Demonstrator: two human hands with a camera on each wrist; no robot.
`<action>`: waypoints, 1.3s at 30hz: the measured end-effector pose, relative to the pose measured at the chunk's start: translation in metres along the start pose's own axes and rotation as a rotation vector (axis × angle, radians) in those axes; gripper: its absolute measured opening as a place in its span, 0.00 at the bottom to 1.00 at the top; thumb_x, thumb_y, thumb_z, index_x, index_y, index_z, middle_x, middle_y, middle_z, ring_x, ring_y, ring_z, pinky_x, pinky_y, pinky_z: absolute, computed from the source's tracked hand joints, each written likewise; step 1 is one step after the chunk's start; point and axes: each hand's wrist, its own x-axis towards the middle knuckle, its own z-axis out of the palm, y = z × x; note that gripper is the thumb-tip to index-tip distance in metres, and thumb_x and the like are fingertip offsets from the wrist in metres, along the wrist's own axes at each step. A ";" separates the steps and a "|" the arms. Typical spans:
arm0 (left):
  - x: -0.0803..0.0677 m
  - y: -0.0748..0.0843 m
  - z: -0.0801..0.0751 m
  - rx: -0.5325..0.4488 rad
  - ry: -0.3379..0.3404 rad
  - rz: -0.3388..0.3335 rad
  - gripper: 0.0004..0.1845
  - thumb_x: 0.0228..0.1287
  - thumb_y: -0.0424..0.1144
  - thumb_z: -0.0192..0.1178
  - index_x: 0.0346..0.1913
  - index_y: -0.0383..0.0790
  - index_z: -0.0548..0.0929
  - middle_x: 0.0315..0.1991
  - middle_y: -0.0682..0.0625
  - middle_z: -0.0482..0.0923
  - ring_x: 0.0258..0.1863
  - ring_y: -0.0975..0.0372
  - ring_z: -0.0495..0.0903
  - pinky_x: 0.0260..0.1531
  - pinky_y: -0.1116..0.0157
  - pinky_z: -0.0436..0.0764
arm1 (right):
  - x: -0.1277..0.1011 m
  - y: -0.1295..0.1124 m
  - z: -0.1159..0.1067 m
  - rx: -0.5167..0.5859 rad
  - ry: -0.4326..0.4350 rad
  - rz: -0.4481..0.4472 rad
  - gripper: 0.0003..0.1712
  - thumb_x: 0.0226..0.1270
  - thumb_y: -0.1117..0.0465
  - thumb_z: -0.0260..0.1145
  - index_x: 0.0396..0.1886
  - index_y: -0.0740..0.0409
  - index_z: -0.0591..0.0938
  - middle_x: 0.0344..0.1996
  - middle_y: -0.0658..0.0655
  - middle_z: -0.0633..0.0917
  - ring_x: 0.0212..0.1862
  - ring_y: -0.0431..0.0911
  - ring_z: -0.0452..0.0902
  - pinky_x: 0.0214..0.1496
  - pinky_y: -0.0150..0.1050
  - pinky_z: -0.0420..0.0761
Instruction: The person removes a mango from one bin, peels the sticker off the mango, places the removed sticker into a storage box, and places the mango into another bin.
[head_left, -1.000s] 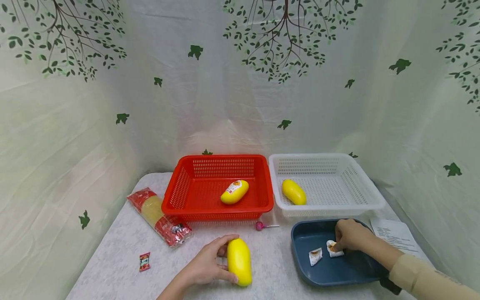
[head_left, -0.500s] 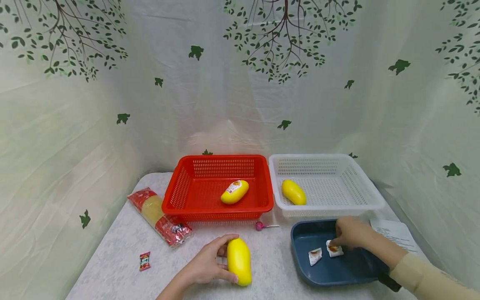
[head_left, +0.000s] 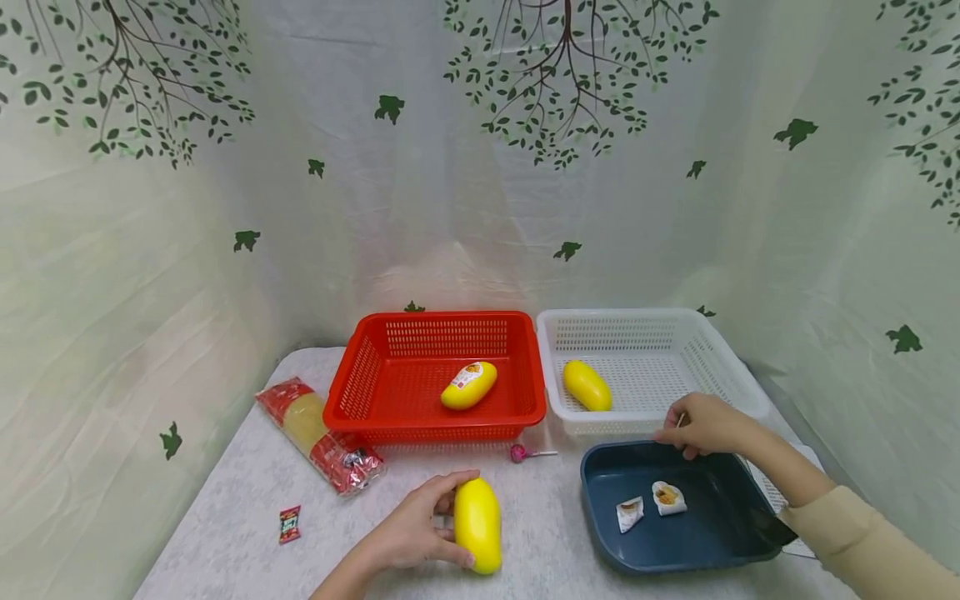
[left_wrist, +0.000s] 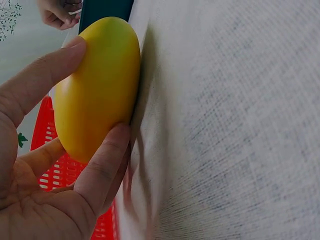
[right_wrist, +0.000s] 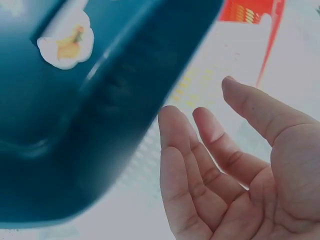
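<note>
Your left hand (head_left: 408, 533) grips the smooth yellow oval fruit (head_left: 477, 525); your right hand (head_left: 701, 425), empty and loosely open, hovers above the dark blue plastic tray (head_left: 600, 533).

Bright, even light; blurred wrist views

Printed sheet (head_left: 780, 492), red packet (head_left: 288, 523), wrapper labels (head_left: 468, 374), all print illegible

The right hand (head_left: 701, 425) is bare, its arm in a long beige sleeve (head_left: 862, 542); the left hand (head_left: 412, 533) and forearm are bare, unsleeved.
</note>
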 end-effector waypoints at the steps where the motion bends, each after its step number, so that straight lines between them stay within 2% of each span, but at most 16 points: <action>1: 0.000 0.001 0.000 -0.001 -0.005 -0.002 0.55 0.49 0.37 0.87 0.81 0.50 0.69 0.70 0.45 0.75 0.61 0.52 0.80 0.56 0.55 0.90 | 0.001 0.001 -0.003 0.004 0.009 -0.003 0.16 0.70 0.53 0.76 0.31 0.58 0.83 0.23 0.52 0.83 0.25 0.44 0.83 0.29 0.37 0.81; 6: 0.001 0.005 0.001 0.016 -0.025 -0.013 0.56 0.50 0.35 0.86 0.82 0.51 0.67 0.70 0.42 0.72 0.63 0.50 0.79 0.58 0.55 0.89 | 0.004 0.009 -0.017 0.008 0.037 -0.016 0.17 0.72 0.51 0.75 0.36 0.60 0.83 0.27 0.54 0.85 0.27 0.45 0.83 0.31 0.38 0.81; 11: 0.001 0.010 0.001 0.080 -0.028 -0.031 0.58 0.51 0.36 0.85 0.84 0.53 0.65 0.69 0.42 0.71 0.61 0.52 0.76 0.60 0.53 0.86 | 0.008 0.024 -0.031 0.028 0.065 -0.016 0.18 0.74 0.50 0.73 0.39 0.62 0.84 0.30 0.55 0.88 0.29 0.44 0.85 0.32 0.38 0.83; 17: 0.002 0.014 0.004 0.107 -0.022 -0.061 0.56 0.54 0.43 0.84 0.84 0.55 0.64 0.69 0.41 0.70 0.63 0.50 0.76 0.66 0.44 0.84 | 0.013 0.045 -0.047 0.072 0.106 0.031 0.23 0.76 0.47 0.71 0.43 0.66 0.84 0.33 0.57 0.89 0.32 0.44 0.87 0.34 0.37 0.84; 21: 0.004 0.017 0.006 0.109 0.001 -0.068 0.54 0.53 0.47 0.85 0.83 0.52 0.66 0.69 0.41 0.72 0.63 0.50 0.78 0.64 0.44 0.85 | 0.014 0.060 -0.056 0.089 0.138 0.037 0.24 0.78 0.48 0.68 0.48 0.69 0.83 0.38 0.64 0.89 0.36 0.47 0.88 0.37 0.38 0.85; 24: 0.005 0.017 0.007 0.115 0.016 -0.059 0.55 0.52 0.47 0.86 0.82 0.50 0.67 0.71 0.41 0.74 0.63 0.50 0.80 0.65 0.42 0.84 | 0.013 0.072 -0.061 0.081 0.187 0.038 0.26 0.79 0.49 0.67 0.52 0.72 0.81 0.44 0.71 0.88 0.41 0.54 0.89 0.41 0.44 0.89; 27: 0.007 0.018 0.007 0.127 0.035 -0.039 0.55 0.50 0.45 0.87 0.81 0.48 0.68 0.73 0.42 0.75 0.64 0.48 0.81 0.66 0.39 0.82 | 0.013 0.084 -0.065 0.062 0.253 0.042 0.28 0.80 0.49 0.66 0.58 0.73 0.80 0.52 0.78 0.85 0.49 0.64 0.86 0.46 0.54 0.89; 30: 0.008 0.020 0.006 0.145 0.048 -0.028 0.55 0.48 0.44 0.88 0.79 0.50 0.69 0.71 0.42 0.77 0.62 0.47 0.83 0.64 0.37 0.82 | 0.014 0.095 -0.067 0.061 0.281 0.069 0.31 0.82 0.48 0.64 0.66 0.72 0.76 0.62 0.83 0.77 0.59 0.75 0.77 0.54 0.67 0.84; 32: 0.009 0.023 0.005 0.157 0.045 -0.033 0.54 0.47 0.43 0.88 0.78 0.52 0.69 0.69 0.42 0.78 0.57 0.49 0.84 0.61 0.38 0.84 | 0.015 0.103 -0.068 0.053 0.285 0.081 0.33 0.83 0.48 0.62 0.71 0.71 0.73 0.66 0.86 0.72 0.65 0.80 0.71 0.58 0.73 0.80; 35: 0.010 0.026 0.003 0.174 0.027 -0.042 0.52 0.47 0.43 0.88 0.75 0.56 0.70 0.67 0.43 0.78 0.52 0.53 0.84 0.57 0.42 0.86 | 0.017 0.116 -0.068 0.046 0.283 0.078 0.33 0.83 0.53 0.60 0.74 0.73 0.69 0.68 0.88 0.69 0.67 0.82 0.67 0.61 0.76 0.76; 39: 0.011 0.037 -0.003 0.184 -0.018 -0.045 0.49 0.48 0.42 0.88 0.73 0.60 0.73 0.66 0.45 0.78 0.48 0.56 0.83 0.54 0.46 0.88 | 0.019 0.130 -0.066 0.071 0.252 0.069 0.31 0.80 0.63 0.56 0.75 0.76 0.66 0.67 0.89 0.69 0.66 0.83 0.66 0.60 0.76 0.77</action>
